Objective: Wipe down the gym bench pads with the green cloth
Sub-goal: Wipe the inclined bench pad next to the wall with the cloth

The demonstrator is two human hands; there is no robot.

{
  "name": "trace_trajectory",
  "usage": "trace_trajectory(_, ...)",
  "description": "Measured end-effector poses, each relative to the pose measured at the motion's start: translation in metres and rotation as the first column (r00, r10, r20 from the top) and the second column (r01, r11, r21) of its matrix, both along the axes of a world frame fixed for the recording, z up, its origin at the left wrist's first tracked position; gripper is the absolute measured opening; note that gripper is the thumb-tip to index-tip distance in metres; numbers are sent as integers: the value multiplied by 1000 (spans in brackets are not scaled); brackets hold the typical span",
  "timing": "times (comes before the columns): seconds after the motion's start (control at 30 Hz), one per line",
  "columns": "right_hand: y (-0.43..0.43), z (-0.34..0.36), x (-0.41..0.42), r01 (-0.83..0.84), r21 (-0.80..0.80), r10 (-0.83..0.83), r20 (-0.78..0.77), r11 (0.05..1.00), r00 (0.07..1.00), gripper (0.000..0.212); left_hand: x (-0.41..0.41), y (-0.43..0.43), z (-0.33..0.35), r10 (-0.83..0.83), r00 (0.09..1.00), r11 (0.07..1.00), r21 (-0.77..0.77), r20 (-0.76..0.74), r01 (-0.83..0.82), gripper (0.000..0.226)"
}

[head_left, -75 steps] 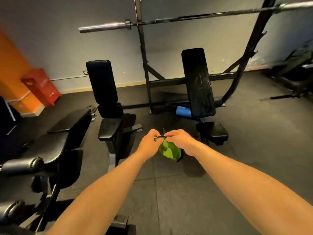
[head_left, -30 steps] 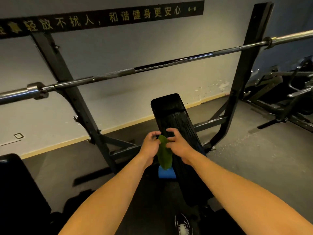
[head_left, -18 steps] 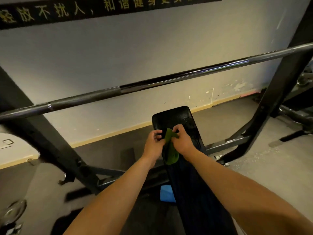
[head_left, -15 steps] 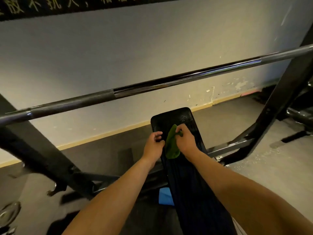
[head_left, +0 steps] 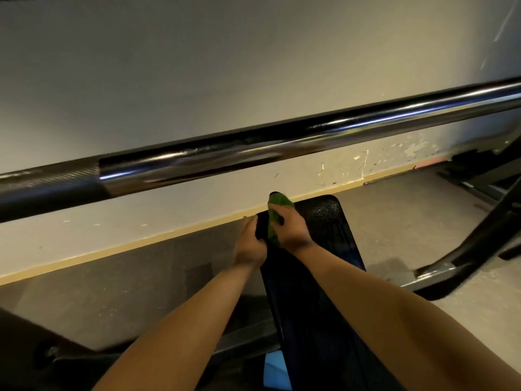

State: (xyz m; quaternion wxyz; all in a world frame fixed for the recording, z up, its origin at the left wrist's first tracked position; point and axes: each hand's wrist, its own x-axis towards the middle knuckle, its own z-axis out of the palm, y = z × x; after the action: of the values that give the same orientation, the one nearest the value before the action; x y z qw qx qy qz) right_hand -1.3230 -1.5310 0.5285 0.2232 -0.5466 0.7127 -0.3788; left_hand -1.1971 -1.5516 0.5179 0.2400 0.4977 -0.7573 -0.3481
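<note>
Far L of the bench pad point(head_left: 332, 230), low down: dark frame part point(head_left: 56, 348) on the grey floor point(head_left: 84, 292). Behind the pad's far end is a pale wall point(head_left: 197, 66) w/ yellowish skirting point(head_left: 112, 249) along the bottom. Barbell point(head_left: 253, 150) crosses above the pad, lower on the L, higher on the R. Its mid-section is shiny, w/ a knurled bit at the L.

L hand point(head_left: 249, 244) is at the pad's L edge, close to the far end. Its grip is clamped on that edge, fingers pointing away along the side. Bare forearm comes in from below.

Under the pad's near end there's a blue thing point(head_left: 275, 368), only partly in view, can't tell what it is.

Green cloth point(head_left: 277, 203) is bunched up at the pad's far-L corner. Its top sticks out past the far edge & the rest lies against the pad surface. R hand point(head_left: 290, 228) is on top of the pad, just R of the L hand, grip closed round the cloth, knuckles up. The hands are close but apart, w/ a strip of black pad btw them.

The pad is black, long, running away from the camera. The R part of its far end shows a pebbled surface.

R of the pad: black rack upright point(head_left: 479, 235), leaning, its foot point(head_left: 434, 273) on the floor. More dark equipment point(head_left: 473, 170) sits by the wall, too blurred to make out.
</note>
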Motion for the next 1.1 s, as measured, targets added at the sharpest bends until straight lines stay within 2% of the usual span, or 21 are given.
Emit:
trace_trajectory(0.1, -21, -19, 6, -215, 53, 221, -139, 975, 965, 37, -7, -16, -11, 4, 1000, 998, 55, 28, -6, 54)
trace_trajectory(0.17, -29, -32, -2, -194, 51, 201, -231, 980, 952, 42, -13, -21, -18, -6, 996, 998, 61, 84, 1, 60)
trace_trajectory(0.23, -27, -38, -16, -155, 49, 163, -329, 987, 930, 46, -18, -20, -24, 2, 977, 998, 58, 213, -15, 70)
trace_trajectory(0.33, -21, -42, -47, -132, 22, 130, -398, 991, 908, 53, -26, -18, -37, 55, 962, 998, -3, 266, -56, 75)
trace_trajectory(0.53, -18, -47, -109, 138, -52, -147, -279, 989, 949, 54, -29, -21, -51, 46, 947, 995, -98, 317, -16, 81)
trace_trajectory(0.6, -26, -46, -105, 234, -76, -245, -204, 969, 948, 48, -29, -20, -53, 39, 949, 994, -105, 314, -7, 81)
trace_trajectory(0.67, -37, -46, -88, 278, -106, -294, -193, 955, 936, 46, -29, -19, -52, 42, 950, 995, -96, 308, -13, 81)
trace_trajectory(0.77, -55, -43, -49, 98, -192, -147, -257, 977, 955, 40, -28, -19, -50, 38, 954, 994, -111, 297, -5, 80)
trace_trajectory(0.87, -63, -36, -26, -153, -145, 84, -398, 978, 913, 27, -26, -20, -51, 34, 959, 992, -128, 280, 2, 80)
trace_trajectory(0.93, -63, -41, -33, -241, -126, 157, -469, 962, 869, 36, -26, -18, -51, 22, 956, 992, -126, 291, 16, 79)
trace_trajectory(1.0, -59, -51, -53, -237, -145, 128, -526, 960, 841, 50, -29, -17, -49, -1, 944, 993, -114, 331, 41, 79)
trace_trajectory(1.1, -48, -55, -89, -58, -149, -23, -493, 987, 870, 59, -36, -17, -53, -23, 898, 982, -159, 439, 103, 84)
